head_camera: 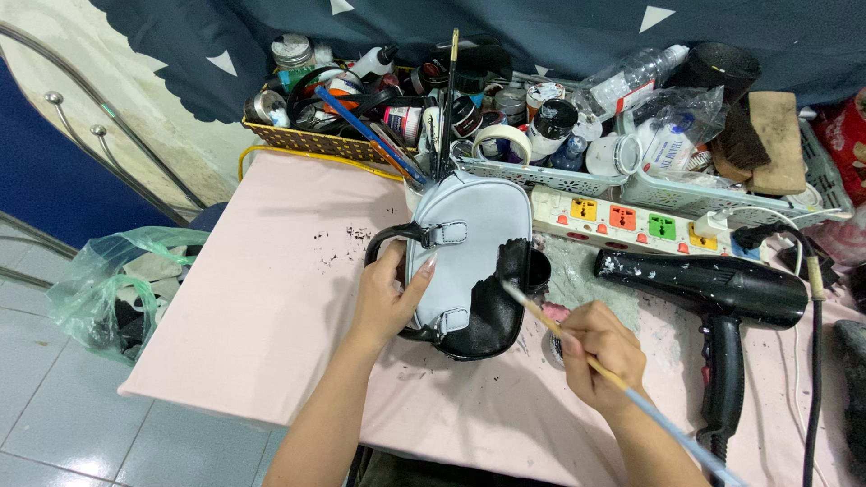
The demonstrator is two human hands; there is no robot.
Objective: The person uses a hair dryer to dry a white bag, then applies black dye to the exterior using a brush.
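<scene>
A small pale blue handbag (474, 225) lies on the pink table (280, 307), its lower right part covered in black paint. My left hand (386, 298) grips the bag's left side by the black handle (383, 239). My right hand (603, 350) holds a long thin paintbrush (541, 317) with a light blue shaft, and its tip touches the edge of the black painted patch (492, 311). A small dark paint pot (538, 267) sits just right of the bag.
A black hair dryer (722, 298) lies at right beside a white power strip (631, 221). Baskets (311, 140) crammed with paint jars, brushes and tape line the table's far edge. A green plastic bag (113, 289) sits on the tiled floor at left.
</scene>
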